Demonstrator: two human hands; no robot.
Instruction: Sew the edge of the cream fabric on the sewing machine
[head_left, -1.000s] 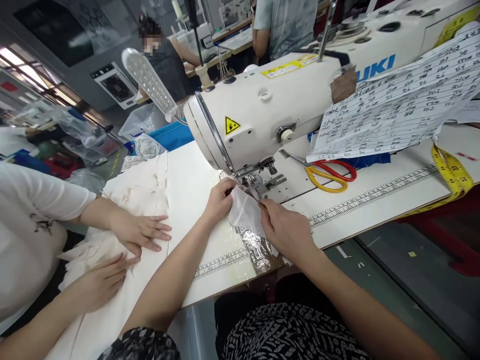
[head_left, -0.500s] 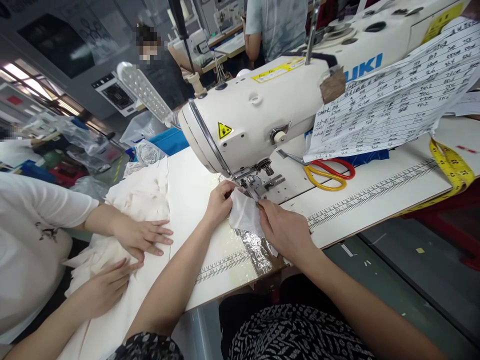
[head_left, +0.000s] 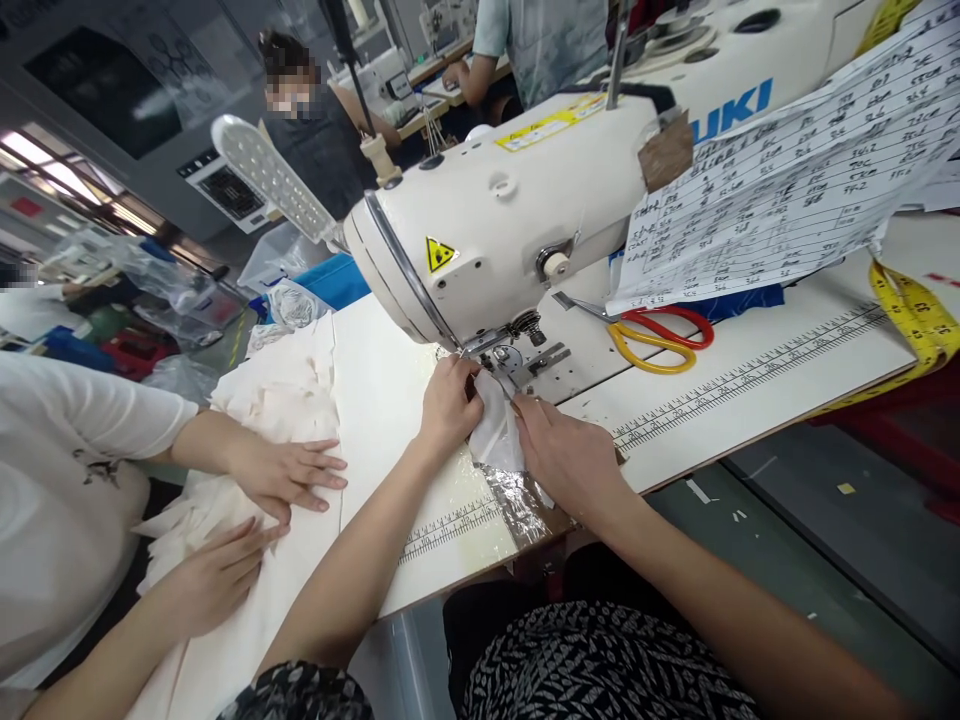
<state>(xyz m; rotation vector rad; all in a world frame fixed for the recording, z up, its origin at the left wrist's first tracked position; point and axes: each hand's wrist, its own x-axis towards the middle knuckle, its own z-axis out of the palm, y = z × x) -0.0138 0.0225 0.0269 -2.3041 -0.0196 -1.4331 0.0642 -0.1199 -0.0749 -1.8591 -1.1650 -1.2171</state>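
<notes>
A small white fabric piece lies at the presser foot of a white sewing machine. My left hand pinches its left edge, fingers curled close to the needle. My right hand presses and grips its right edge just in front of the foot. Under the fabric, a strip of shiny foil tape covers the table edge.
A co-worker's two hands rest flat on a pile of white fabric pieces at the left. Red and yellow scissors lie right of the machine under a printed sheet. A yellow measuring tape hangs at the right edge.
My hands have drawn closer together, bunching the white fabric narrower at the presser foot. The view has shifted slightly. The co-worker's hands stay on the pile.
</notes>
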